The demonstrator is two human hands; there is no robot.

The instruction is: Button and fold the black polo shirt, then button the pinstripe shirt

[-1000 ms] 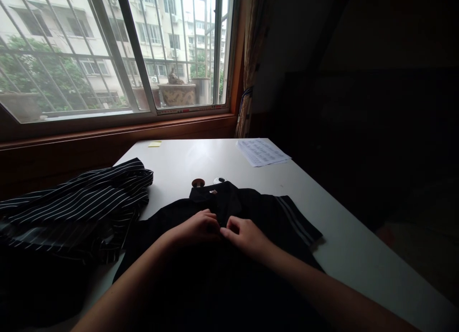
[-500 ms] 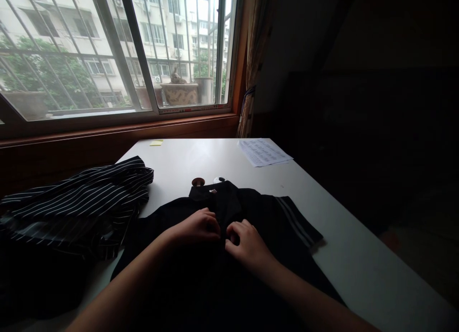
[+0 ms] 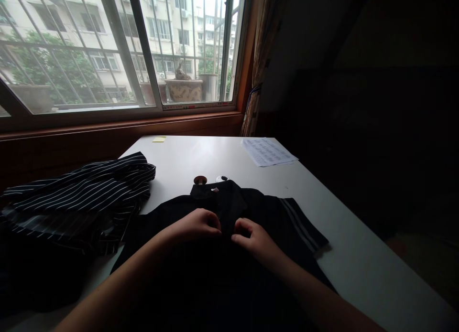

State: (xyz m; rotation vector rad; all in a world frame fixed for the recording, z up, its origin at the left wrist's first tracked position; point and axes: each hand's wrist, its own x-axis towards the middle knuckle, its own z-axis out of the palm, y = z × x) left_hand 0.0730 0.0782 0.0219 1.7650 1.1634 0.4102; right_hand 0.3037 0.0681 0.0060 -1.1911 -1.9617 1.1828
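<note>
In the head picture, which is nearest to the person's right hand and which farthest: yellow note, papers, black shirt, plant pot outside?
From the right hand:
1. Black shirt: directly beneath it.
2. Papers: far right of the table.
3. Yellow note: far left of the table.
4. Plant pot: beyond the window.

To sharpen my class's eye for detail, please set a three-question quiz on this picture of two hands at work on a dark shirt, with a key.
1. True or false: a gap shows between the person's left hand and right hand.

2. What lies at the far right of the white table?
A. a pair of scissors
B. printed sheets
C. a potted plant

3. Fill in the missing word: the heaped cloth to the left of the dark shirt is patterned with white ____.

Key: 1. True; 2. B; 3. stripes.
</note>
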